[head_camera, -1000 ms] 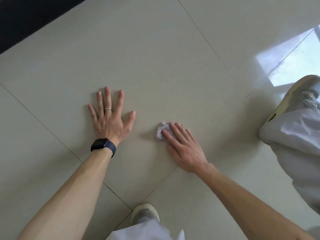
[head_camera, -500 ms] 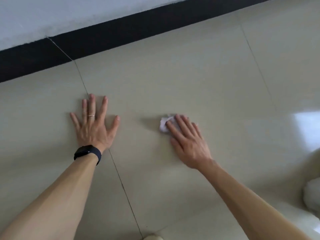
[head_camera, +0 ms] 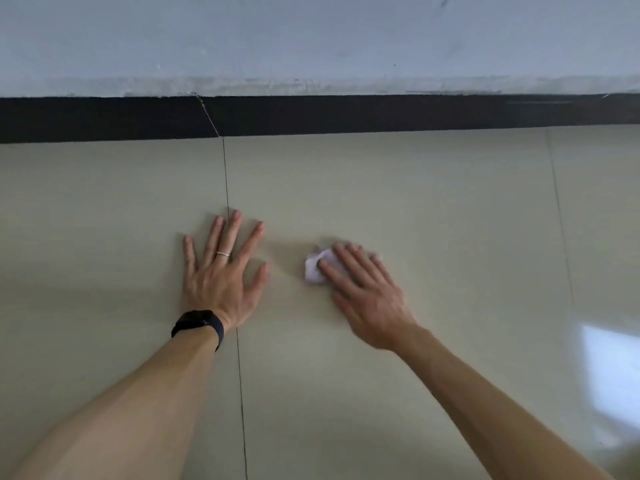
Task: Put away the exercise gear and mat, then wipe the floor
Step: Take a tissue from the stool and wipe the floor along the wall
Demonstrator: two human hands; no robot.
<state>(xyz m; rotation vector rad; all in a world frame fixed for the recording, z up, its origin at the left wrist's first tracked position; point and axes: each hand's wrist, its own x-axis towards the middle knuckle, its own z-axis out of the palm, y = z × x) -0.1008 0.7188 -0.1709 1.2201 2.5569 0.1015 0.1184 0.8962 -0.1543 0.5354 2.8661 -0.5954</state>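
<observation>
A small crumpled white tissue lies on the beige tiled floor. My right hand presses down on it with straight fingers, covering its right part; the hand is slightly blurred. My left hand lies flat on the floor to the left, fingers spread across a tile joint, with a ring on one finger and a black watch on the wrist. A gap of bare tile separates the two hands.
A black skirting strip runs along the base of a pale wall just beyond the hands. A bright window reflection shines on the tiles at the right. Tile joints run away from me at left and right.
The view has swung up and toward the wall; my legs and shoes have left the frame. Both hands have stayed flat, the right one still over the tissue.
</observation>
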